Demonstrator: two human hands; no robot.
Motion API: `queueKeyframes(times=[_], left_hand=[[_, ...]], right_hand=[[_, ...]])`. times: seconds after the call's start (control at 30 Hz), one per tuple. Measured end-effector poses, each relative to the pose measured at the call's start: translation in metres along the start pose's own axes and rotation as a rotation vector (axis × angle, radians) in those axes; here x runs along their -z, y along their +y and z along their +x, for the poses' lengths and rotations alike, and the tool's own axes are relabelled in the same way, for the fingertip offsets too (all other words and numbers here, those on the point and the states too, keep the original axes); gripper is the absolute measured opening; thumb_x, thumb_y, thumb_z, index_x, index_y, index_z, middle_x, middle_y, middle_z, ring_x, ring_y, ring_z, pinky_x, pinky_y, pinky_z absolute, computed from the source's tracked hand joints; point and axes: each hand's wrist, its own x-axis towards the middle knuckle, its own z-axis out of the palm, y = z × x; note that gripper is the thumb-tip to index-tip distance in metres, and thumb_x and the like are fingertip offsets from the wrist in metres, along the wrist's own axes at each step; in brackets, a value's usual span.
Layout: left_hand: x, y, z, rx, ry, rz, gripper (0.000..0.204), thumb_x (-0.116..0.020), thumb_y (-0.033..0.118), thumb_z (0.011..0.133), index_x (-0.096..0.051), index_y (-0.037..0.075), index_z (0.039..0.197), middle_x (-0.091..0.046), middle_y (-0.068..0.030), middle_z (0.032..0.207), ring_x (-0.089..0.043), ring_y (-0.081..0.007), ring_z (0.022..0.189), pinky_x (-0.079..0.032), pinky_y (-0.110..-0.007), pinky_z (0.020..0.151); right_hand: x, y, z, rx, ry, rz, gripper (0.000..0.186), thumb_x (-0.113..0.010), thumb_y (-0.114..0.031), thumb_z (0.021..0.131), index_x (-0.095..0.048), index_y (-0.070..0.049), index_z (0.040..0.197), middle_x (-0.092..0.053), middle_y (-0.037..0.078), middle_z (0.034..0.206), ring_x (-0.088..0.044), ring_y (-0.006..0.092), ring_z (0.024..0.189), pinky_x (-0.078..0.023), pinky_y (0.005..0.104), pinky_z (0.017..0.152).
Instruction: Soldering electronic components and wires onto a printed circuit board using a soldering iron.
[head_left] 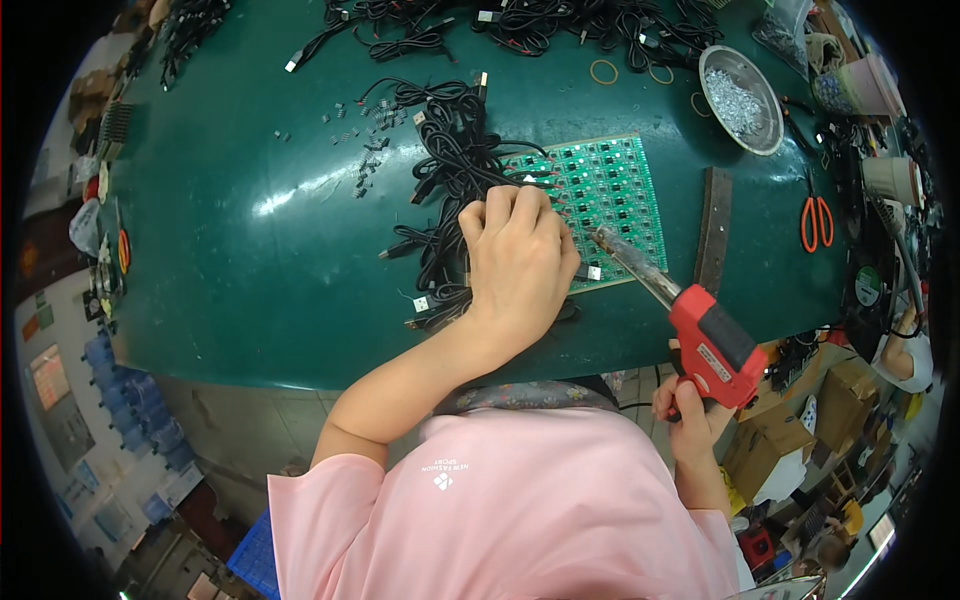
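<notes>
Left arm: bent at the elbow, forearm slanted up and rightward over the table's [250, 320] near edge. Left hand [515, 265] held back-up, wrist arched, fingers curled down over the left part of the board [645, 190] and the cables [445, 150] beside it. Fingertips mostly hidden; whether anything is pinched there cannot be told.

Right arm: kept low and close to the body, forearm raised toward the table edge. Right hand [693, 412] closed around the handle of the red soldering gun [712, 345]. Barrel aimed up and leftward, its tip held over the board, to the right of the left hand; contact with the board cannot be made out.

Board laid flat on the green table, its left edge partly covered by cables. Dark bar [713, 230] placed to its right; scissors [816, 222] farther right.
</notes>
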Motion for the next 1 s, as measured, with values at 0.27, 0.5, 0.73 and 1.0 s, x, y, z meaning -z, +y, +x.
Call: queueKeyframes(times=[0.27, 0.5, 0.73, 1.0], left_hand=[[-0.001, 0.001, 0.001, -0.017, 0.014, 0.017, 0.011, -0.071, 0.006, 0.066, -0.062, 0.005, 0.073, -0.055, -0.0051, 0.09, -0.05, -0.0248, 0.093, -0.032, -0.039, 0.081], [-0.001, 0.0, 0.0, -0.027, 0.027, 0.017, 0.011, -0.071, 0.006, 0.066, -0.062, 0.005, 0.073, -0.055, -0.0053, 0.09, -0.05, -0.0249, 0.093, -0.032, -0.04, 0.082], [-0.002, 0.002, 0.0, -0.02, 0.024, 0.011, 0.011, -0.071, 0.005, 0.066, -0.061, 0.005, 0.073, -0.055, -0.0057, 0.091, -0.05, -0.0251, 0.093, -0.032, -0.04, 0.082], [-0.004, 0.0, -0.001, -0.031, 0.031, 0.025, 0.012, -0.071, 0.005, 0.066, -0.061, 0.005, 0.072, -0.054, -0.0055, 0.09, -0.049, -0.025, 0.092, -0.032, -0.04, 0.082]], right_hand=[[0.0, -0.001, 0.002, 0.0, -0.041, 0.028, 0.033, -0.059, -0.016, 0.09, -0.05, 0.006, 0.113, -0.053, 0.005, 0.062, -0.048, 0.0104, 0.05, -0.039, 0.0247, 0.047], [-0.002, 0.004, 0.004, 0.017, -0.055, 0.037, 0.032, -0.058, -0.015, 0.09, -0.05, 0.007, 0.113, -0.052, 0.004, 0.062, -0.048, 0.0097, 0.049, -0.039, 0.0244, 0.046], [0.0, 0.008, 0.005, 0.013, -0.049, -0.034, 0.031, -0.057, -0.019, 0.091, -0.047, 0.005, 0.109, -0.051, 0.008, 0.057, -0.045, 0.0132, 0.043, -0.039, 0.0268, 0.044], [0.002, 0.0, 0.001, 0.051, -0.013, 0.007, 0.026, -0.059, -0.015, 0.09, -0.051, 0.004, 0.107, -0.054, 0.005, 0.062, -0.05, 0.0107, 0.052, -0.042, 0.025, 0.047]])
